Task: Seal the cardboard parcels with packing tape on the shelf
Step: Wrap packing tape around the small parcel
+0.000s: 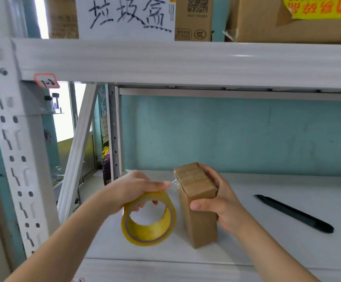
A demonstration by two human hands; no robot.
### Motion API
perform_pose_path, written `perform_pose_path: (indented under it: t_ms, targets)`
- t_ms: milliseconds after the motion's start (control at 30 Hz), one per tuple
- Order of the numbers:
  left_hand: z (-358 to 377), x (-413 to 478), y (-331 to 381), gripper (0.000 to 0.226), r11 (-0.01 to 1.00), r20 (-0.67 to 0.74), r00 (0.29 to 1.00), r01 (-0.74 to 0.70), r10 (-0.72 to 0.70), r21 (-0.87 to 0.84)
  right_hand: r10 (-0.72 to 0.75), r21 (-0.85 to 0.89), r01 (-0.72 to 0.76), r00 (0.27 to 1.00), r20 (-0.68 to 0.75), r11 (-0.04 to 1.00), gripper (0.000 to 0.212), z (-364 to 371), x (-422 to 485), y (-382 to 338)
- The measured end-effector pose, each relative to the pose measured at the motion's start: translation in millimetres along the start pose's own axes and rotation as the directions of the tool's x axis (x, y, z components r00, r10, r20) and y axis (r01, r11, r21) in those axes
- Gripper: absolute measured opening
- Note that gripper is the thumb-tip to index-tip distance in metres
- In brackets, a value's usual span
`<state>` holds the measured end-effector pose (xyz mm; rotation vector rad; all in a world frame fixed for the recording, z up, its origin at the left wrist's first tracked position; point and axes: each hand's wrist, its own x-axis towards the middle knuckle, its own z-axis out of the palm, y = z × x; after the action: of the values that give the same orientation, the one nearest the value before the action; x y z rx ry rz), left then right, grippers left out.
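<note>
Reaching in low, the left hand [133, 188] curls its fingers through the yellow packing tape roll [165, 202]; a clear strip [173, 181] runs to the small cardboard parcel [200, 220], upright on the shelf [267, 241]. Light, stiff, probably tippy, it wants bracing near the top, where the right hand [222, 202] clasps it.

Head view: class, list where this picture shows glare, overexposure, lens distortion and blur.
Head view: the window at left is blown out to white. Head view: a glare streak lies on the shelf beam. Head view: the left upright leans and the beam slopes, likely wide-angle distortion. Head view: the left hand on the tape roll looks slightly smeared; shadows are soft.
</note>
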<state>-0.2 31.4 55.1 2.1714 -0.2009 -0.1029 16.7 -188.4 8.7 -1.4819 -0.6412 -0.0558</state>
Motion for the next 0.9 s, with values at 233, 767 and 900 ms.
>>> perform_pose_path:
  t_ms: [233, 767, 900]
  targets:
    - [24.4, 16.2, 7.8, 0.053, 0.996, 0.014, 0.999, 0.040, -0.039, -0.077, 0.122, 0.002, -0.122, 0.991, 0.059, 0.992, 0.105, -13.9, -0.7, 1.2]
    - [25.6, 23.8, 17.2, 0.051, 0.999, 0.014, 0.999, 0.035, -0.035, 0.017, 0.378, -0.961, 0.273, 0.885, 0.273, 0.056, 0.111, 15.0, 2.1, -97.7]
    - [27.3, 24.5, 22.3, 0.050, 1.000, 0.007, 1.000, 0.014, -0.014, 0.021, 0.370, -0.954, 0.301, 0.885, 0.281, 0.005, 0.117, 20.0, 15.3, -93.9]
